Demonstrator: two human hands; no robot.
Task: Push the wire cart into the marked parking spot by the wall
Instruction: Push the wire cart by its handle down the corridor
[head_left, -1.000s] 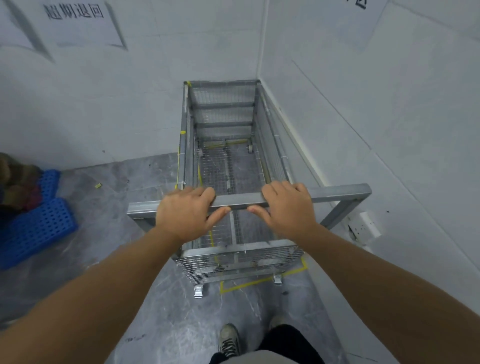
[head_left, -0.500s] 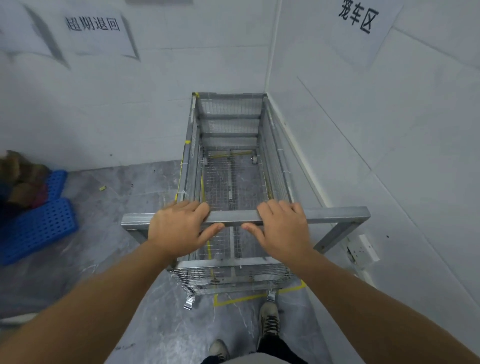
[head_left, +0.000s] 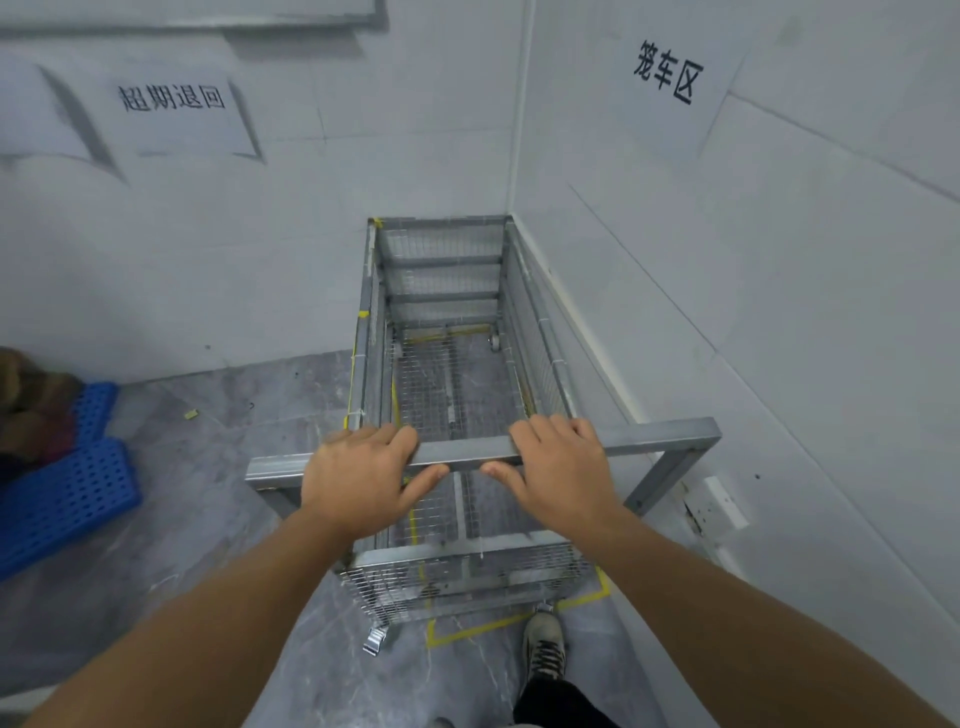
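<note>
**Last push into the corner**

Both your hands are on the cart's handle bar (head_left: 467, 451), in the middle of the frame: your left hand (head_left: 361, 480) wraps it left of centre and your right hand (head_left: 558, 470) right of centre, fingers over the top and thumbs under, with a bare piece of bar between them.

Largest around you are the two white walls, which meet in a corner at the upper centre of the frame. The right wall (head_left: 779, 312) carries a paper sign (head_left: 670, 73), the back wall (head_left: 208, 234) another one. Next comes the wire cart (head_left: 452, 374) itself, long and empty, in the centre; its far end stands in that corner, seemingly touching or just beside the back wall, and its right side runs close along the right wall. Blue plastic pallets (head_left: 67, 499) lie at the left edge. Yellow floor tape (head_left: 483, 626) shows under and just behind the near end of the cart, at the lower centre.

I judge that you are at the final step. The near-left wheel (head_left: 376, 640) seems to stand left of the tape, so the next move asks for a small sideways correction toward the right wall, gently, and then release.
</note>
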